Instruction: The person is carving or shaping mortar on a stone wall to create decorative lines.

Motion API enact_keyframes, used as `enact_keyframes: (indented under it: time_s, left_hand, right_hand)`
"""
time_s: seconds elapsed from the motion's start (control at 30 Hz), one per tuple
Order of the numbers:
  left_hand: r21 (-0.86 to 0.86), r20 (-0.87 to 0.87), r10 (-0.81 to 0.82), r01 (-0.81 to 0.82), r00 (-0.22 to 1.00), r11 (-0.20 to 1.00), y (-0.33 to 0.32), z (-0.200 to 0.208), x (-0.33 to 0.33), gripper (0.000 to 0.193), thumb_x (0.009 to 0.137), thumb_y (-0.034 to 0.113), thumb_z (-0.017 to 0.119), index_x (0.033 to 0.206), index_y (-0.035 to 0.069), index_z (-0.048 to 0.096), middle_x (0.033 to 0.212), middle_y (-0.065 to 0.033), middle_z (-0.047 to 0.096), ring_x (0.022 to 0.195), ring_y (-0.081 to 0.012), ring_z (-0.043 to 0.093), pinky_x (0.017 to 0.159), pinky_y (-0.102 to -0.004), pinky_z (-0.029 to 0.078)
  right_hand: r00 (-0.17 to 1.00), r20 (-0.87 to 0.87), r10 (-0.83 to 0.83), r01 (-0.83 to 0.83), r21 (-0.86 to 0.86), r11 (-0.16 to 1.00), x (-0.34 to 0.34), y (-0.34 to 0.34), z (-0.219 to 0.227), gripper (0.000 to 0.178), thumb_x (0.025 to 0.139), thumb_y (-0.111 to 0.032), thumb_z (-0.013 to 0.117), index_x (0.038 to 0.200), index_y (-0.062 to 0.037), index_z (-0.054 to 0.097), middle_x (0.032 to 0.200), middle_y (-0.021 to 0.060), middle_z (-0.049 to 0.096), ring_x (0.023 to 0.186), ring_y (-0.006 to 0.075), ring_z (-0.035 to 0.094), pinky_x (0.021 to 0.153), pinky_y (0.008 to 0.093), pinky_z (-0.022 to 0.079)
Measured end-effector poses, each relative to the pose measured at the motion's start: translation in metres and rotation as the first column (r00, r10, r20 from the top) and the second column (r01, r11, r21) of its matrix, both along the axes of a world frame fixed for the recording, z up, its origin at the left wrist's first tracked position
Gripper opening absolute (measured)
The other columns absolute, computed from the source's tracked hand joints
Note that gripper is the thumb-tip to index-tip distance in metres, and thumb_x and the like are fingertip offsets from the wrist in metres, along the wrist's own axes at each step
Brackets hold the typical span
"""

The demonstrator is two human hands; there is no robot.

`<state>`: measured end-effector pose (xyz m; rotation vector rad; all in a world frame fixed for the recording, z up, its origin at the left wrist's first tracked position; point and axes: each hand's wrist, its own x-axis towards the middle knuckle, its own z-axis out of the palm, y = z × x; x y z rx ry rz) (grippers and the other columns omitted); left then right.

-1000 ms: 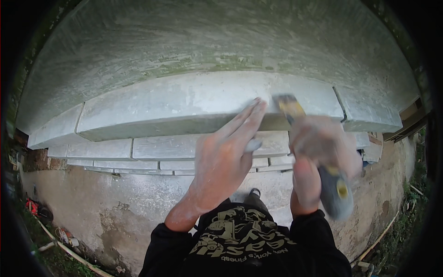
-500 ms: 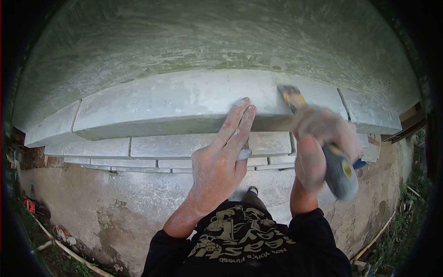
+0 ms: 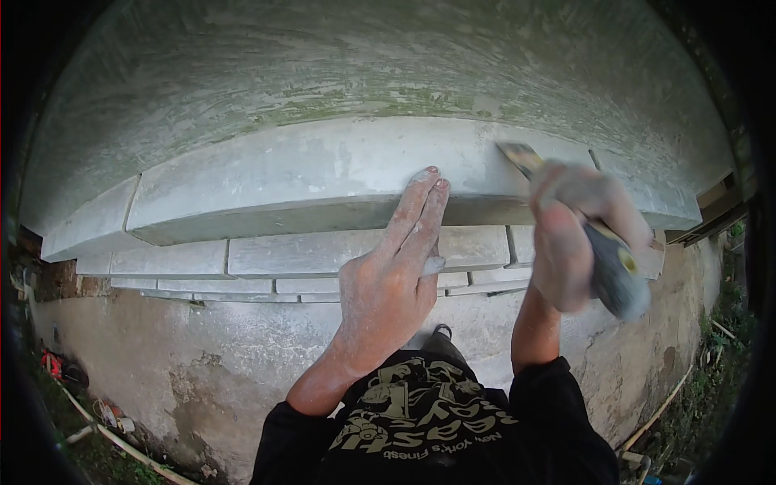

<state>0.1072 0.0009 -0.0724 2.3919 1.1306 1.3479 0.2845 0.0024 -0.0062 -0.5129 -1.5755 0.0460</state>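
Across the far side runs a long pale block of light concrete, its top face smooth and dusty. On its front edge my left hand rests, two fingers stretched out together and lying on the top face. A pale, whitish tip shows beside its palm; whether it is the dusty thumb or something else is unclear. My right hand, smeared by motion, is closed around a scraper with a grey and yellow handle. Its flat blade points up and left, close to the block's top face near the wall.
Behind the block rises a rough grey-green plastered wall. Lower courses of pale blocks step down below it. Beneath lies a stained concrete floor, with a pipe and plants at left and plants at right.
My right hand and the scraper have shifted to the right and slightly up along the block. My left hand stays in nearly the same place.
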Motion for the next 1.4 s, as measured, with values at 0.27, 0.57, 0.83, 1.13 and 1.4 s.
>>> enact_keyframes:
  time_s: [0.27, 0.57, 0.83, 1.13, 1.4]
  left_hand:
    - [0.008, 0.009, 0.006, -0.006, 1.000, 1.000, 0.000, -0.001, 0.000, 0.079, 0.075, -0.006, 0.060, 0.151, 0.012, 0.050, 0.156, -0.0059, 0.049, 0.074, -0.0139, 0.071, 0.051, -0.0232, 0.052]
    - [0.020, 0.019, 0.007, -0.008, 1.000, 1.000, -0.001, -0.003, 0.002, 0.077, 0.075, -0.007, 0.062, 0.149, 0.010, 0.051, 0.156, -0.0071, 0.049, 0.086, -0.0153, 0.074, 0.055, -0.0238, 0.055]
    - [-0.031, -0.011, 0.001, -0.001, 1.000, 1.000, -0.005, 0.001, 0.001, 0.078, 0.073, -0.006, 0.063, 0.149, 0.010, 0.051, 0.156, -0.0076, 0.048, 0.084, -0.0154, 0.074, 0.055, -0.0238, 0.055]
    - [0.010, 0.020, 0.011, -0.011, 1.000, 1.000, -0.002, -0.003, 0.002, 0.080, 0.073, -0.007, 0.061, 0.150, 0.010, 0.050, 0.157, -0.0071, 0.047, 0.080, -0.0153, 0.073, 0.055, -0.0240, 0.056]
    - [-0.021, 0.015, -0.014, 0.014, 1.000, 1.000, -0.005, -0.003, 0.001, 0.081, 0.073, -0.009, 0.058, 0.151, 0.010, 0.049, 0.158, -0.0080, 0.046, 0.079, -0.0155, 0.073, 0.054, -0.0234, 0.055]
  right_hand:
    - [0.984, 0.028, 0.178, -0.179, 0.010, 0.984, 0.002, -0.003, 0.010, 0.023, 0.085, -0.005, 0.066, 0.074, -0.0039, 0.046, 0.063, 0.0042, 0.045, 0.054, 0.0142, 0.041, 0.052, 0.0313, 0.033]
    - [0.994, 0.031, 0.104, -0.102, -0.046, 0.994, 0.008, -0.001, 0.002, 0.023, 0.084, -0.007, 0.067, 0.071, -0.0042, 0.049, 0.063, 0.0057, 0.050, 0.053, 0.0145, 0.047, 0.049, 0.0288, 0.037]
    - [0.998, 0.021, 0.065, -0.064, -0.037, 0.997, -0.001, 0.000, 0.006, 0.025, 0.082, -0.005, 0.067, 0.068, -0.0035, 0.046, 0.059, 0.0034, 0.046, 0.051, 0.0138, 0.044, 0.048, 0.0291, 0.035]
    - [0.994, 0.048, -0.095, 0.099, -0.095, 0.991, 0.002, 0.003, 0.004, 0.021, 0.079, -0.011, 0.072, 0.067, -0.0050, 0.055, 0.060, 0.0040, 0.057, 0.049, 0.0148, 0.053, 0.051, 0.0275, 0.042]
    - [0.997, 0.067, 0.032, -0.031, -0.026, 0.999, 0.006, 0.005, 0.008, 0.018, 0.080, -0.003, 0.064, 0.069, -0.0040, 0.049, 0.061, 0.0041, 0.049, 0.052, 0.0132, 0.045, 0.050, 0.0288, 0.036]
